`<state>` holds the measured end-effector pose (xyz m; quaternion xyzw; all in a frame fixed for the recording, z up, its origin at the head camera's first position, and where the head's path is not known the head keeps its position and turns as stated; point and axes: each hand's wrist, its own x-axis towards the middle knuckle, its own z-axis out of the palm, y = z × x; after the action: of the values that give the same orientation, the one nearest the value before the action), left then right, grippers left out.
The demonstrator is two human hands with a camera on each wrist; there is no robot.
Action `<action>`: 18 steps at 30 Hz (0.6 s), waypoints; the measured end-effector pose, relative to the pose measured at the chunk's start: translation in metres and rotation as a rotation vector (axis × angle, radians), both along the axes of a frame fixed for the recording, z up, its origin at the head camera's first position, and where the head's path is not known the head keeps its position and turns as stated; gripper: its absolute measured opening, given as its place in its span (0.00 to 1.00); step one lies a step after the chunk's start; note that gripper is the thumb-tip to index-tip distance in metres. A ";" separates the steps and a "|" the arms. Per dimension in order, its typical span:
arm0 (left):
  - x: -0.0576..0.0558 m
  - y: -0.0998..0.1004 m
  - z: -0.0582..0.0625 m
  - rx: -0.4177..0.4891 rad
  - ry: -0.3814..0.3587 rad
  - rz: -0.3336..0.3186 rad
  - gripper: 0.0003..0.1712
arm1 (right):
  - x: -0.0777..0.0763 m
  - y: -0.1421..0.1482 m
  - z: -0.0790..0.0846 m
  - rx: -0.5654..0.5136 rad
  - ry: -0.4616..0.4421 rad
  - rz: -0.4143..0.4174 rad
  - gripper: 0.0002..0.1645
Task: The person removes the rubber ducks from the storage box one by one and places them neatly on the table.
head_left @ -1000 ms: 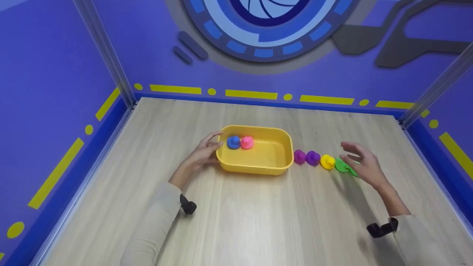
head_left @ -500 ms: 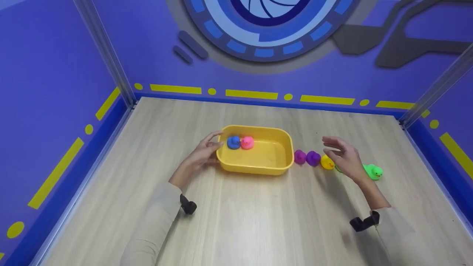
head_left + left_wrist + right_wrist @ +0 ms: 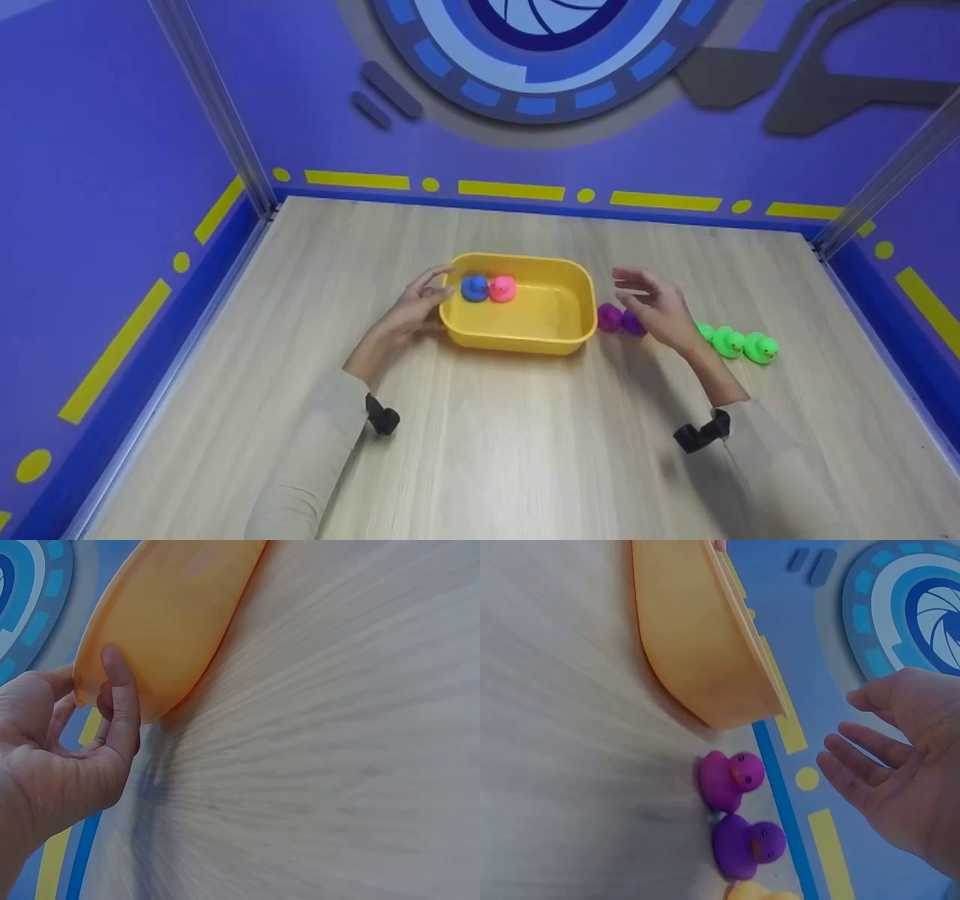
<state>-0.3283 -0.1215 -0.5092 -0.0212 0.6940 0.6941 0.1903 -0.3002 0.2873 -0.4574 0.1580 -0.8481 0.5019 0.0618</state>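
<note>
A yellow plastic bin (image 3: 517, 345) stands on the table with a blue rubber duck (image 3: 474, 289) and a pink rubber duck (image 3: 502, 289) inside. My left hand (image 3: 409, 311) grips the bin's left end, fingers and thumb at its rim and wall. My right hand (image 3: 660, 311) is raised over the row of ducks right of the bin, fingers extended, holding nothing. Below it are a magenta duck (image 3: 731, 780) beside the bin and a purple duck (image 3: 746, 846). A yellow duck (image 3: 759, 891) shows partly in the right wrist view; in the head view the hand mostly hides it.
Three green ducks (image 3: 727, 343) continue the row to the right of my right hand. The wooden table (image 3: 480, 435) is enclosed by a blue back wall (image 3: 300, 112) and blue side walls. Dark wrist cameras sit at both cuffs.
My right hand has moved left along the row, from over the green ducks to near the purple one, uncovering the green ducks and covering the yellow. The left hand and bin stay put.
</note>
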 end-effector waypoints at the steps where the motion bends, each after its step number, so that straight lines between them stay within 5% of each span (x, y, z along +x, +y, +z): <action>1: 0.000 0.000 0.000 -0.001 0.001 0.001 0.26 | 0.001 -0.005 0.004 0.004 -0.006 0.006 0.21; 18: 0.002 0.000 -0.001 0.012 0.018 -0.015 0.28 | -0.031 -0.045 0.004 0.113 -0.167 0.125 0.24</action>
<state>-0.3262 -0.1219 -0.5100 -0.0086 0.6917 0.6968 0.1895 -0.3314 0.2422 -0.4530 0.1713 -0.8658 0.4675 -0.0493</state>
